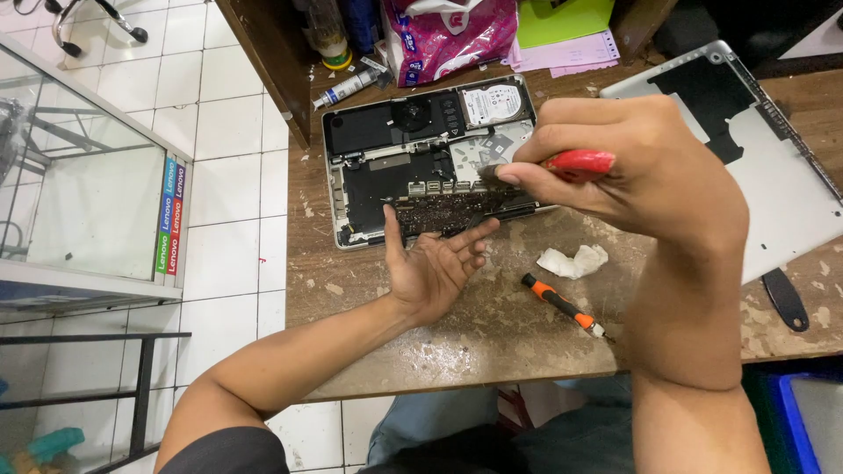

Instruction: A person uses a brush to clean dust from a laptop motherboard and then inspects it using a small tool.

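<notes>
We find an opened laptop base (413,167) lying on the worn wooden table (492,325), toward its far left part, bottom cover off. Inside its shell we note a black fan (410,115), a silver hard drive (493,104) in the far right bay, and a dark circuit board (439,215) along the near edge. The right hand (632,167) is held above the base's right side, fingers closed around a red-handled tool (575,163) whose grey tip points left over the board. The left hand (436,259) is open, palm up, fingers spread — its fingertips (485,230) touch the near edge of the board; it holds nothing.

Near the right forearm lie a crumpled white tissue (572,261) and an orange-and-black screwdriver (562,305), just apart from each other. The detached silver bottom cover (773,167) rests at the right of the table, with a black flat tool (784,298) near its lower edge. At the far edge we record a white tube (347,89), a pink plastic bag (448,35) — contents not discernible — and green and pink papers (562,31). A glass display case (88,175) stands to the left on the tiled floor (228,114).
</notes>
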